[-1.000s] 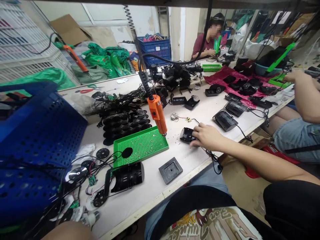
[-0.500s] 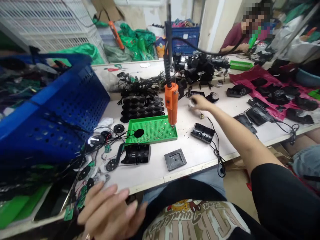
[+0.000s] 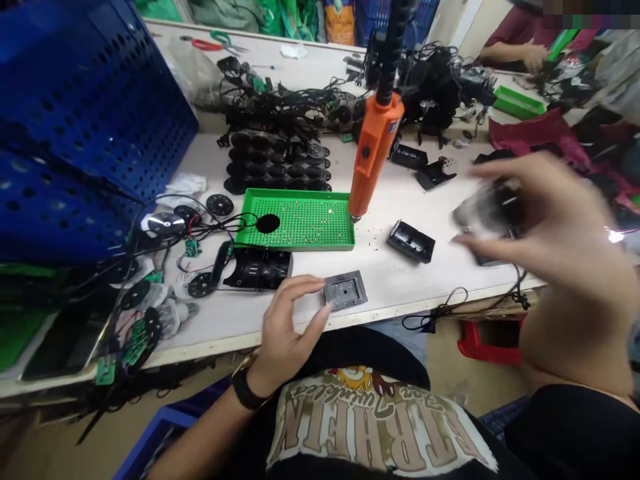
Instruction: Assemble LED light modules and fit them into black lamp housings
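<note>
White workbench [image 3: 440, 280] edge runs under our left hand [image 3: 290, 327], fingers loosely open just beside a gray plate [image 3: 345, 291]; we cannot tell the grip of our blurred right hand [image 3: 540, 227].

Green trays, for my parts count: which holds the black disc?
The large near tray, with the black disc on it; the small far tray shows none.

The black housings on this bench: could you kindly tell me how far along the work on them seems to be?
Looks done: possibly the black units lying beyond the orange electric screwdriver. In hand: the right hand seems to hold a blurred dark piece, and the left hand is beside a grey square plate. Apparently left: the open black housing and the stacked black parts.
</note>
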### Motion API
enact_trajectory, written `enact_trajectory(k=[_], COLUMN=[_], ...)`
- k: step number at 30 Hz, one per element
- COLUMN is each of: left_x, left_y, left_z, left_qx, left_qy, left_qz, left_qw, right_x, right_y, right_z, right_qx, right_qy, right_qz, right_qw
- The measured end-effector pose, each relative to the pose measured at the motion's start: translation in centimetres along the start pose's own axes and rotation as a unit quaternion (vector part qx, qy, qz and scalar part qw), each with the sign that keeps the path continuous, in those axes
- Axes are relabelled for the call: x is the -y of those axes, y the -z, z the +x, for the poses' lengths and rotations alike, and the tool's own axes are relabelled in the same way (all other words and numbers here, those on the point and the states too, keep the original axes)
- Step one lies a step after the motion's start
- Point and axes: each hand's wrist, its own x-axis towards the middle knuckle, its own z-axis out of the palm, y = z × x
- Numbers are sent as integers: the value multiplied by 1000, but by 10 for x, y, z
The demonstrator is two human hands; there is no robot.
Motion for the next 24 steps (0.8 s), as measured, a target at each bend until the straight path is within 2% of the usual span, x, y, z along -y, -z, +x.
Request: enact_trajectory(k=[2,3,6,8,11,14,16,17,19,21,22,24], left_x=[-2,-1,6,11,13,11,9,9,12,16,19,23], left_y=[-14,-20,-32,-34,-34,-33,-34,-35,-36,-38,-40,-42], left_z=[3,4,4,3,0,0,1,2,3,5,5,5], left_qx=[36,52,80,84,86,71,60,55,43,28,23,20], left_qy=[36,62,108,94,48,15,0,-5,-6,1,3,-2], left_qz=[-52,-71,-67,-19,47,90,120,137,173,197,198,187], left_qw=[997,994,989,992,994,993,991,989,984,980,980,982], right_x=[13,17,20,18,12,8,5,4,2,1,2,4], right_y=[-57,-87,-161,-186,-189,-166,-150,-144,-139,-143,-148,-160], right_z=[-7,-11,-30,-43,-56,-56,-48,-40,-19,8,24,53], right_qx=[128,168,224,225,228,263,248,205,65,-61,-89,-107], right_qy=[23,19,-16,-36,-41,-7,-3,-13,-41,-50,-43,-23], right_qz=[30,47,68,79,112,135,129,123,120,140,161,223], right_qw=[991,985,972,971,966,955,960,971,990,987,982,969])
